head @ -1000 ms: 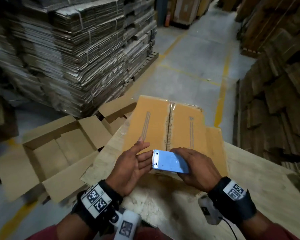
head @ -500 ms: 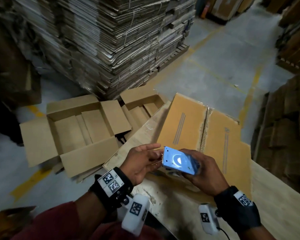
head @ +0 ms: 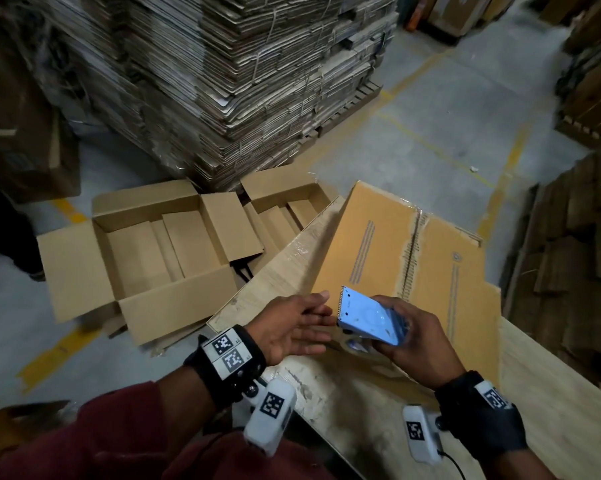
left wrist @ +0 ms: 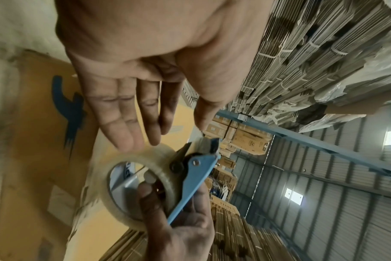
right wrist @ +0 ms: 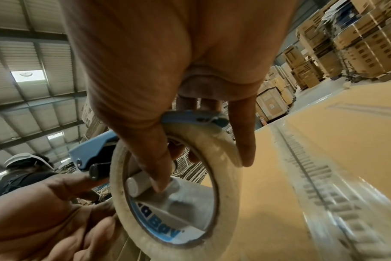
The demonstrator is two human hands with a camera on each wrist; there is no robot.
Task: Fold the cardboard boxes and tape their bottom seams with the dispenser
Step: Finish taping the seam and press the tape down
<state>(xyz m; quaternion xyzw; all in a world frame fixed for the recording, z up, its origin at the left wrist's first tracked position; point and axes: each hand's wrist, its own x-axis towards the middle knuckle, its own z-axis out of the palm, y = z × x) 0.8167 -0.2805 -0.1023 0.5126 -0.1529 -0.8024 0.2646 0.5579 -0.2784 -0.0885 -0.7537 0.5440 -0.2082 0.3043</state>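
right hand (head: 413, 344): grips blue tape dispenser (head: 370, 320) with clear tape roll (right wrist: 167, 185), held above taped cardboard box (head: 396, 251) | left hand (head: 292, 327): released, fingers straight, beside dispenser's toothed edge | box: on table (head: 569, 427), bottom seam up | open boxes (head: 146, 258): on floor, left

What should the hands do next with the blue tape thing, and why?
Probably the left hand should pinch the loose tape end at the toothed blade. The right hand grips the blue tape dispenser above the box, whose centre seam already looks taped, and the left's straight fingers hover just beside the roll.
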